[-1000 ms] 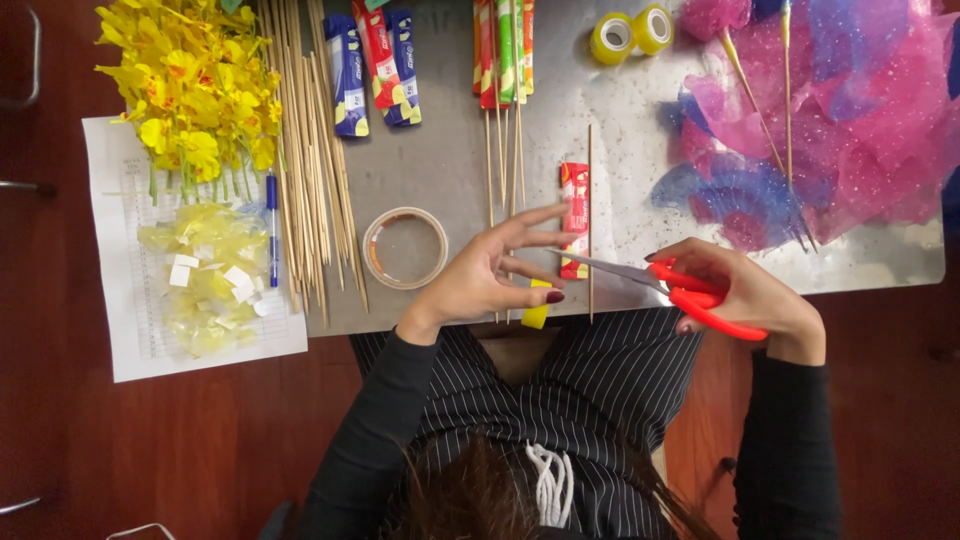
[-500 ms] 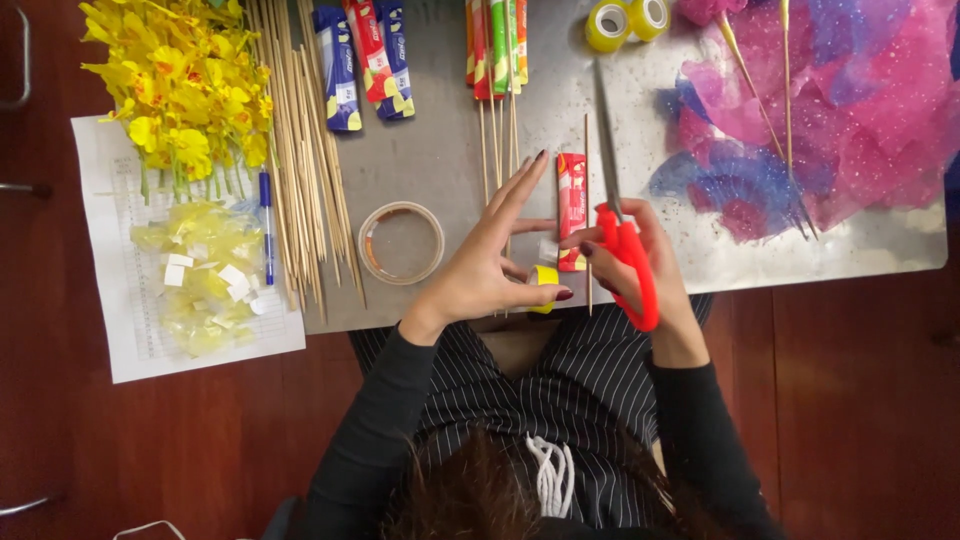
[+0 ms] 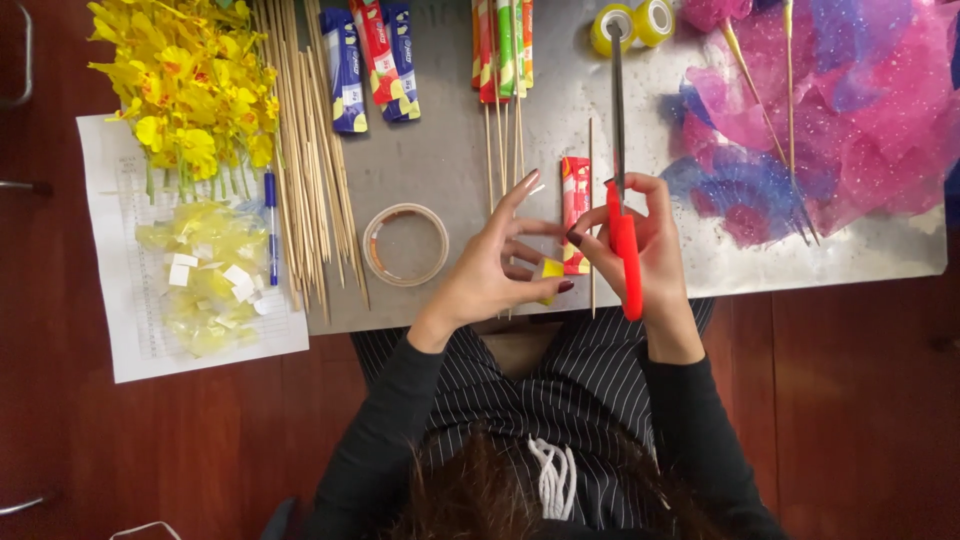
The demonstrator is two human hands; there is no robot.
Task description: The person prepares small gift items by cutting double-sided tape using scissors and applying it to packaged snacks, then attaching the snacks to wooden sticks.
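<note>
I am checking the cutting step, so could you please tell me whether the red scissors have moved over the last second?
Yes. The red scissors swung from lying crosswise to pointing up the table toward the yellow tape rolls.

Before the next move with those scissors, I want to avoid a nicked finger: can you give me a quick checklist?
1. Right hand grips the red-handled scissors: ok.
2. Blades point away from the body: ok.
3. Blades closed: cannot tell.
4. Left hand holds the small yellow piece: ok.
5. Left fingertips clear of the blades: ok, they sit beside the handle.
6. Red packet lies flat on the table: ok.
</note>
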